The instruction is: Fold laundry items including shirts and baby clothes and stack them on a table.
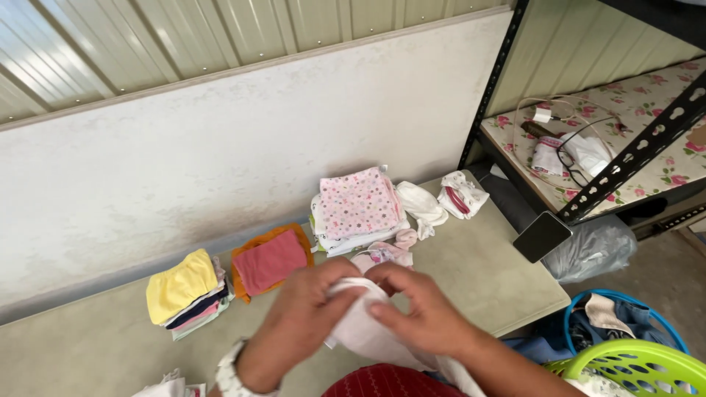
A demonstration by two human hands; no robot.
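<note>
White cloth [364, 327], a small pale garment, sits bunched between both hands just above the near edge of the surface [478, 279]. The left hand [298, 323] has its grip clamped on the cloth's left side, fingers curled over the top. The right hand [423, 316] has its grip pinched shut on the cloth's right side, thumb pressing into the fabric. The cloth looks only partly folded, with a loose end trailing down toward the person's lap.

Beyond the cloth, several finished piles already lie on the surface. Just behind it sits a small pink-and-white bundle [382, 255]. Further behind stands a stack topped by a pink dotted piece [358, 202], with white rolled items [421, 206] and a white-and-red piece [462, 195] to that stack's right. Left of the cloth lie a red piece on orange fabric [271, 261] and a stack topped in yellow [180, 285].

Right of the cloth, below the surface, a green basket [632, 364] and a blue basket [625, 316] hold more clothes, so sorting appears well under way but unfinished. A metal shelf [632, 117] with cables stands beyond the baskets.
</note>
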